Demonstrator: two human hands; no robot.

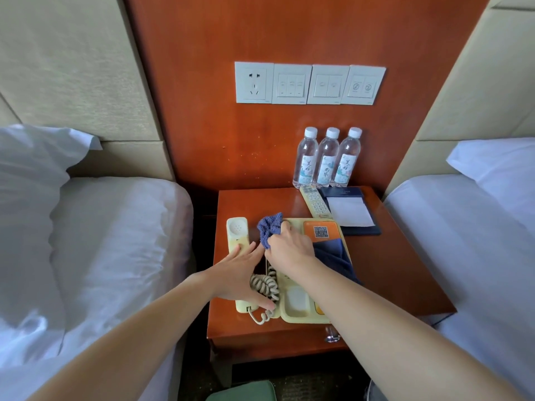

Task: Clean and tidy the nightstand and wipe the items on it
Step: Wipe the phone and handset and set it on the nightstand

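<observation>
Head view. Red-brown nightstand (405,270) between two white beds (115,241), against a wooden wall panel (202,111) bearing four switch plates (309,83). On it: three water bottles (327,160), one remote (315,204), one notepad (351,211), one telephone (298,305). The right hand (289,247) clutches a bunched blue cloth (269,227) on the telephone. The left hand (243,273) rests spread, straight fingers on the handset (236,230).
</observation>
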